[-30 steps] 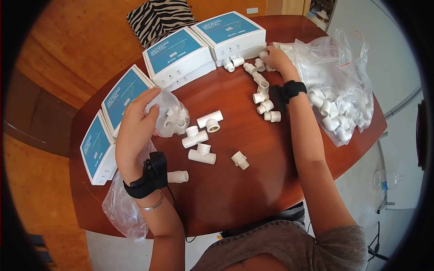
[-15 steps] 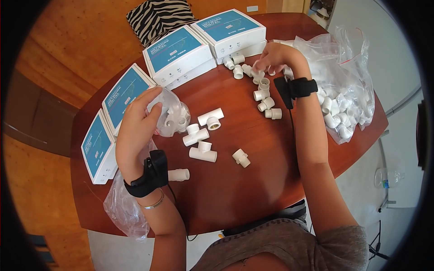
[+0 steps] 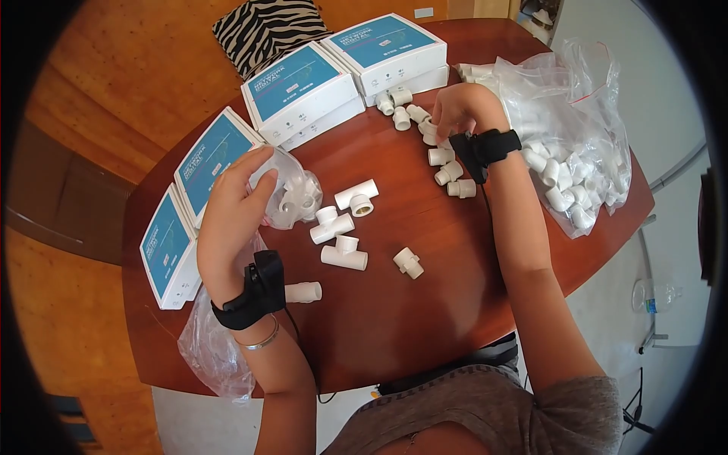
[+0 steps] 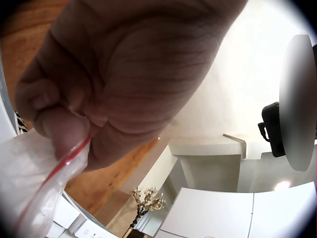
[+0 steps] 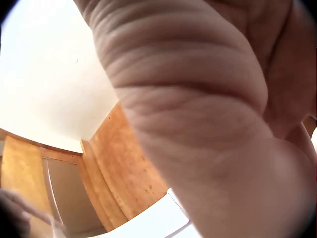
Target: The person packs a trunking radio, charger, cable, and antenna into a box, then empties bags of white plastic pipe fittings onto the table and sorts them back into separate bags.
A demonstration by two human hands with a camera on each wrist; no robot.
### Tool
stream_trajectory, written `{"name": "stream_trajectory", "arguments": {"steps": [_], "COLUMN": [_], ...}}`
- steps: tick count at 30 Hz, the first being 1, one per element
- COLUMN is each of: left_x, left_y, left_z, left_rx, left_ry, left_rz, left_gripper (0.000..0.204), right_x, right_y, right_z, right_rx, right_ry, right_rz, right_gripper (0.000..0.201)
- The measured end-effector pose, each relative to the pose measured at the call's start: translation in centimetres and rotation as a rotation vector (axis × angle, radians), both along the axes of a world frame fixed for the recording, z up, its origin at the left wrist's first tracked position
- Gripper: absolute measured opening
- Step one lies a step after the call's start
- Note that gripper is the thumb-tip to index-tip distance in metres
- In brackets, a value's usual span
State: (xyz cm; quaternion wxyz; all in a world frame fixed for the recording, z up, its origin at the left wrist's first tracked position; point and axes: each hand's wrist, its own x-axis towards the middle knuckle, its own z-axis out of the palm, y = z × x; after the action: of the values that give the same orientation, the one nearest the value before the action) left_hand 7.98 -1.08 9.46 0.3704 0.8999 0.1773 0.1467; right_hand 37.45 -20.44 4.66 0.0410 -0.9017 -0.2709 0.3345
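Observation:
My left hand (image 3: 235, 201) grips the mouth of a clear plastic bag (image 3: 284, 171), with several white fittings inside; the bag's red seal strip (image 4: 74, 152) runs past the fingers in the left wrist view. At the far side of the table, my right hand (image 3: 466, 110) reaches down over a row of white plastic pipe fittings, its fingers bent round one pipe fitting (image 3: 428, 134). The hand and wrist camera cover part of that row. A threaded fitting (image 3: 461, 189) lies at the row's near end. Three white tees (image 3: 344, 256) lie to the right of the left-hand bag.
Blue-and-white boxes (image 3: 299, 83) line the table's far left edge. A large clear bag of white fittings (image 3: 572, 182) stands at the right. One threaded coupling (image 3: 409, 262) lies mid-table, and a white pipe piece (image 3: 303, 292) lies beside the left wrist.
My right hand has come back from the far end of the row toward me, down onto a fitting. Another fitting now stands near the boxes. My left hand keeps its hold on the bag.

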Motion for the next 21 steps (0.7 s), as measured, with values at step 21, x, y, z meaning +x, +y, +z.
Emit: {"name": "stream_trajectory", "arguments": {"steps": [21], "left_x": [0.1], "left_y": [0.2], "left_z": [0.7], "left_rx": [-0.164], "left_ry": [0.029], "left_rz": [0.112], "left_gripper": [0.047], "right_x": [-20.0], "right_y": [9.5], "right_z": [-1.9], "right_rx": [1.168], "right_ry": [-0.024], "right_rz": [0.334], "right_gripper": [0.021]}}
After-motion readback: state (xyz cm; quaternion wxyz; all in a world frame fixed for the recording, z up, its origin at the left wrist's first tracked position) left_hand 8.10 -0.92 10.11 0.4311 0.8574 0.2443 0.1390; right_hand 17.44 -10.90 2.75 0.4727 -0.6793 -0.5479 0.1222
